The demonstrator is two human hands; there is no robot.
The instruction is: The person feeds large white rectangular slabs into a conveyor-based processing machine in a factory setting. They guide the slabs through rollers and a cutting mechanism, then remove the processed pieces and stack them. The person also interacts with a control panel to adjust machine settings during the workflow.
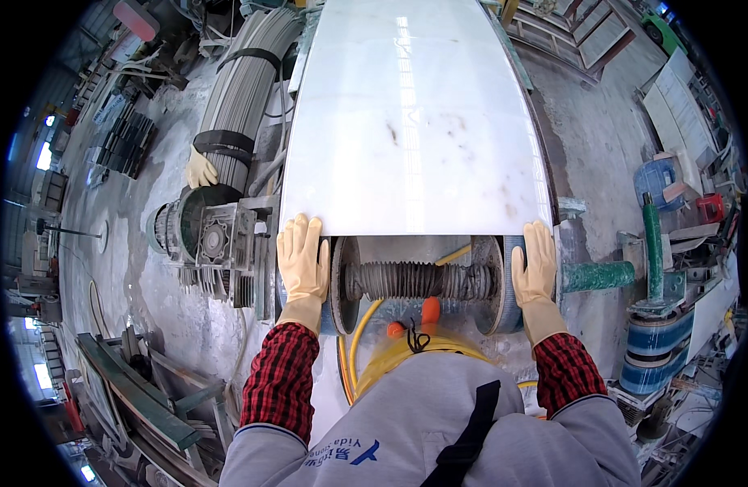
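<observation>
Slab [471, 146] dead ahead, glossy white, lying flat, gloved left hand [303, 264] uncurled on its near left corner, gloved right hand [538, 272] uncurled at the near right, ribbed shaft [419, 281] between them

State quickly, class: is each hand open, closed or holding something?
Left hand: open, touching the near left corner of the white slab.
Right hand: open, touching its near right corner.

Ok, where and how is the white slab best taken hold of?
Probably by both near corners of the slab, coming from the near side, where the left hand and right hand are. It lies flat, its straight near edge is exposed, and it looks too wide for a one-handed hold.
</observation>
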